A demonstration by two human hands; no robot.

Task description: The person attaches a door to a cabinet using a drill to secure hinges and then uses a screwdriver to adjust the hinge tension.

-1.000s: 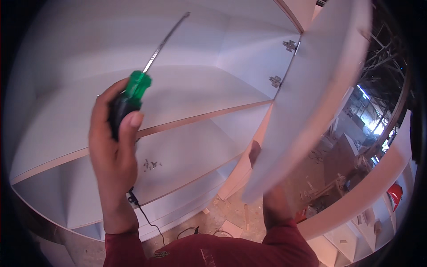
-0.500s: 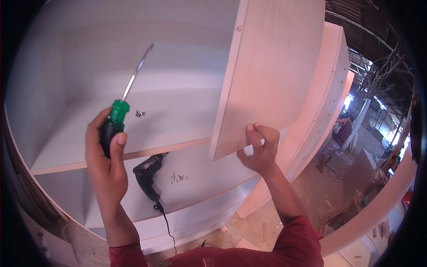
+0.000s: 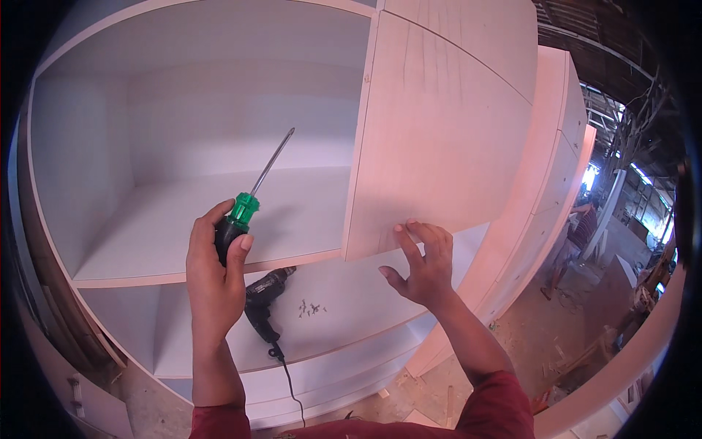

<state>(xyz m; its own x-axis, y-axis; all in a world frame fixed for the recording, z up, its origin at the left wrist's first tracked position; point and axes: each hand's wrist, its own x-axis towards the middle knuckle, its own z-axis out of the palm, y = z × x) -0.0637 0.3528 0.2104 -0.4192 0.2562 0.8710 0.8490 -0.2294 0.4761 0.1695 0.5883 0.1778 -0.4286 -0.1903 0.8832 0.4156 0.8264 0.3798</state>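
1. We see our left hand wrapped tight around the dark grip of a green-collared screwdriver, its shaft pointing up and away into the upper cabinet bay, tip touching nothing.
2. Our right hand is spread wide and holds nothing; its fingertips rest flat on the lower edge of the cabinet door.
3. That door hangs in place to the right of the open bay, hinged at its left edge, so we judge the mounting largely done.
4. A corded drill lies on the lower shelf, just right of our left wrist, beside a small scatter of loose screws.
5. With screws unused and the screwdriver ready, we judge that tightening or adjusting the door is what remains.
6. We cannot see the hinges themselves from here.
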